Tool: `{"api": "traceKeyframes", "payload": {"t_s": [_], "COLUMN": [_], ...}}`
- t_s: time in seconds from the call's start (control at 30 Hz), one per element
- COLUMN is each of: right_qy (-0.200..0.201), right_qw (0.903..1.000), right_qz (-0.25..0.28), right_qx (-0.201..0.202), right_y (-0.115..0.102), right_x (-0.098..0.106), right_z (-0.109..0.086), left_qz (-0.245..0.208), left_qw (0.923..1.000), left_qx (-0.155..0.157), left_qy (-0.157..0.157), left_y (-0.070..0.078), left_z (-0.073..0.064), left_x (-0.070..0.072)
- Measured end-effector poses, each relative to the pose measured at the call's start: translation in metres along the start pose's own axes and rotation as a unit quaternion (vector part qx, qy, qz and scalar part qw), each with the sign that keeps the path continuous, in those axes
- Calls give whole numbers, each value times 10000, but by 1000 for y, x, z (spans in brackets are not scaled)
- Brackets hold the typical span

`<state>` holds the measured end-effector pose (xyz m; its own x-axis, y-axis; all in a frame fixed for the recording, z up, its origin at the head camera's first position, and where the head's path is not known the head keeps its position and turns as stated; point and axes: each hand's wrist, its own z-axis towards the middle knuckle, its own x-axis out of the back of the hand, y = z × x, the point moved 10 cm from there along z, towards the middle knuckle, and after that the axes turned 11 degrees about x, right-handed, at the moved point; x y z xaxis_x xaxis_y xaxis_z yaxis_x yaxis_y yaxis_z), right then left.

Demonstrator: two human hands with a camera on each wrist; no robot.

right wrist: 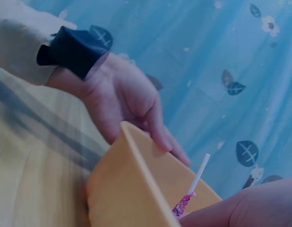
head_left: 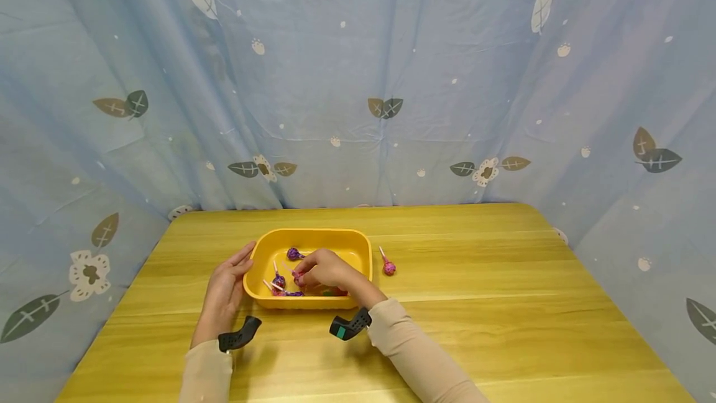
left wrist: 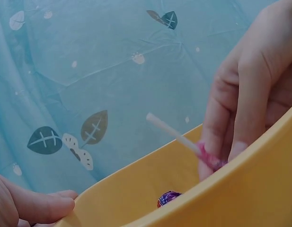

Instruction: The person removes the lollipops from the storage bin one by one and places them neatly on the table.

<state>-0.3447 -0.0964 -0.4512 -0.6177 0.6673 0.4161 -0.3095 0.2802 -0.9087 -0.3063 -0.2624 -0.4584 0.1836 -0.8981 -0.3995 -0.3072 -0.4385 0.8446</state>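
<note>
My left hand (head_left: 225, 285) holds the left end of a yellow plastic box (head_left: 308, 303), the thumb at its rim. My right hand (head_left: 330, 269) reaches down into the box and pinches a pink-wrapped lollipop (left wrist: 209, 158). In the left wrist view its white stick points up and to the left. Around it in the box lie a purple lollipop (head_left: 293, 254) at the back and a dark purple lollipop (head_left: 278, 280) at the left, with more beside it. The right hand and forearm hide part of the box's inside.
A pink lollipop (head_left: 388, 266) lies on the wooden table (head_left: 475, 291) just right of the box, its stick pointing away. Behind the table hangs a blue curtain (head_left: 335, 79) with leaf and flower prints.
</note>
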Motion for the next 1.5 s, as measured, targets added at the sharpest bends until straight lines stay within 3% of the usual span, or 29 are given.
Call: {"api": "traceKeyframes", "payload": {"t_s": [0.3,0.53,0.93,1.17,1.5], "right_qy": [223,467,725,1146,1609], "right_qw": [9996,9984,9954,9856,9734], "right_qz": [-31,-311,522,1171,1520], "right_qx": [-179,32,344,418,582], "right_y": [-3,-3,-10,-7,0], "right_x": [20,35,54,73,99], "right_z": [-11,-20,-40,-55,-77], "left_qz": [-46,-115,-116,-182,-164], "left_qw": [10000,9999,9999,9998,9998], "left_qx": [55,125,102,82,51], "left_qy": [38,30,-38,-53,-55], "left_y": [2,0,0,-2,-3], "left_z": [0,0,0,2,4], "left_x": [-1,1,1,2,3]}}
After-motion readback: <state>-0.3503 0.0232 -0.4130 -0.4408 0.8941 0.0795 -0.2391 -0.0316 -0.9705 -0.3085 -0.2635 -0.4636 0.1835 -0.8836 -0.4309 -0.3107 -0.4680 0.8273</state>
